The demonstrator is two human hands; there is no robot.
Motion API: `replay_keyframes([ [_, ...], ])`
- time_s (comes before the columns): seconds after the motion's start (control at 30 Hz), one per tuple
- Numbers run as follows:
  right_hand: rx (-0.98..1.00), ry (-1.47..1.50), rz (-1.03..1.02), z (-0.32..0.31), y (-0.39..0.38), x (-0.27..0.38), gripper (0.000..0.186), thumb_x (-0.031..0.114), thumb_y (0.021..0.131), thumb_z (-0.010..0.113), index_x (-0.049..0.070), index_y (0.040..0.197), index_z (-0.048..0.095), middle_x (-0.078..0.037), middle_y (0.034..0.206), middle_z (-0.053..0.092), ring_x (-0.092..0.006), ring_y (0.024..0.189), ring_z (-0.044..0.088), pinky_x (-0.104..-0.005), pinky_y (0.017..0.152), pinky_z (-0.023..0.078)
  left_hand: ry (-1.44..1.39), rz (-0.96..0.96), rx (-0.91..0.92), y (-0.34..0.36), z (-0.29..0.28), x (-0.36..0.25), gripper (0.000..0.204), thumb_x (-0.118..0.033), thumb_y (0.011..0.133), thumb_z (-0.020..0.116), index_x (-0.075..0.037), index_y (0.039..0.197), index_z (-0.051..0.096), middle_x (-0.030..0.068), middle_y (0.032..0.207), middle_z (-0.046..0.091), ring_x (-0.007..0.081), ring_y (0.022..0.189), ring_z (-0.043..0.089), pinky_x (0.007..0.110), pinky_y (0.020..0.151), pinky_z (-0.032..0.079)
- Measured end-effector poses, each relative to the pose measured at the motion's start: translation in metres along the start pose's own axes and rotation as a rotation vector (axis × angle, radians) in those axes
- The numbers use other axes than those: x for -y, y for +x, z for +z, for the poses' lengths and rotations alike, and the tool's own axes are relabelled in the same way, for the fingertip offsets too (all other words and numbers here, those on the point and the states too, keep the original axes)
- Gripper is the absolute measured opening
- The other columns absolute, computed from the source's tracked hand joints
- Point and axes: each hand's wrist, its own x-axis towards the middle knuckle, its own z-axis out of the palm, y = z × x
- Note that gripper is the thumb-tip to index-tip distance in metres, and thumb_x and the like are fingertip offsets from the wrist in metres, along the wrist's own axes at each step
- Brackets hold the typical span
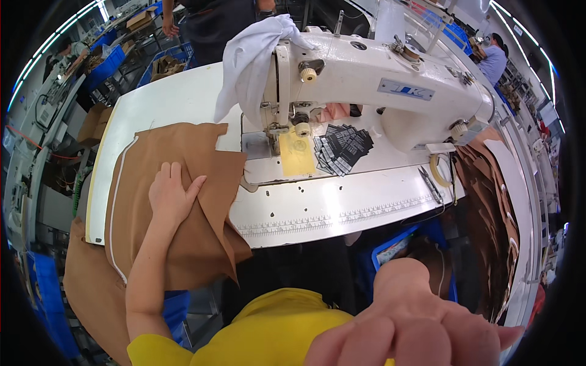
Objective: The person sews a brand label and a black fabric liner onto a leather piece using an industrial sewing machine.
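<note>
My left hand lies flat on a brown fabric panel, fingers together and pointing away, thumb held apart. The panel rests on the left of the white sewing table. A white strip runs down its left edge, its right side is folded over, and its near edge hangs off the table. My right hand is raised very near the camera at the lower right, off the table. Its fingers are bent, but their ends fall outside the picture, so anything in them is hidden. A white sewing machine stands beyond the panel, to the right.
A white cloth drapes over the machine's head. Small dark labels lie beside a yellow pad. Thread snips and a tape roll sit at the right edge. Brown pieces are stacked at right, near a blue bin.
</note>
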Motion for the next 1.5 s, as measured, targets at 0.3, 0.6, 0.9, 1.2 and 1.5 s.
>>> replay_keyframes([
  [0.3, -0.003, 0.091, -0.023, 0.008, -0.011, -0.012, 0.062, 0.058, 0.098, 0.040, 0.003, 0.094, 0.069, -0.013, 0.093, 0.063, -0.0255, 0.084, 0.058, -0.0363, 0.074, 0.046, -0.125, 0.868, -0.306, 0.024, 0.006, -0.029, 0.030, -0.010, 0.088, 0.061, -0.012, 0.117, 0.064, 0.0038, 0.120, 0.059, 0.0253, 0.109, 0.056, 0.038, 0.090, 0.048],
  [0.6, 0.003, 0.128, -0.023, 0.006, -0.016, -0.017, 0.060, 0.057, 0.097, 0.043, 0.003, 0.097, 0.069, -0.014, 0.096, 0.062, -0.0268, 0.085, 0.058, -0.0369, 0.075, 0.046, -0.772, 0.442, 0.125, 0.076, 0.004, -0.065, 0.034, -0.022, 0.077, 0.080, -0.005, 0.103, 0.066, 0.0092, 0.112, 0.056, 0.0226, 0.083, 0.056, 0.033, 0.078, 0.049],
  [0.9, 0.002, 0.189, -0.030, -0.001, -0.020, -0.023, 0.058, 0.055, 0.096, 0.047, 0.002, 0.099, 0.069, -0.016, 0.098, 0.061, -0.0280, 0.087, 0.058, -0.0374, 0.077, 0.047, -0.574, 0.718, 0.010, 0.076, 0.014, -0.069, 0.031, -0.023, 0.075, 0.080, -0.006, 0.090, 0.059, 0.0101, 0.102, 0.056, 0.0242, 0.093, 0.054, 0.033, 0.080, 0.047],
  [1.2, 0.010, 0.253, -0.034, -0.010, -0.021, -0.030, 0.057, 0.054, 0.095, 0.050, 0.001, 0.101, 0.069, -0.018, 0.101, 0.060, -0.0293, 0.088, 0.058, -0.0379, 0.079, 0.047, -0.875, 0.425, -0.044, 0.043, 0.026, -0.088, 0.021, -0.013, 0.087, 0.072, -0.004, 0.086, 0.053, 0.0021, 0.079, 0.053, 0.0120, 0.069, 0.049, 0.027, 0.064, 0.042],
  [1.5, -0.047, -0.018, 0.447, -0.058, -0.042, -0.009, 0.049, 0.044, 0.094, 0.057, -0.003, 0.105, 0.067, -0.016, 0.100, 0.063, -0.0253, 0.086, 0.061, -0.0335, 0.077, 0.049, -1.196, 0.464, -0.047, 0.016, 0.031, -0.104, 0.019, -0.005, 0.085, 0.072, -0.004, 0.088, 0.053, -0.0006, 0.075, 0.052, 0.0079, 0.065, 0.046, 0.025, 0.060, 0.040],
])
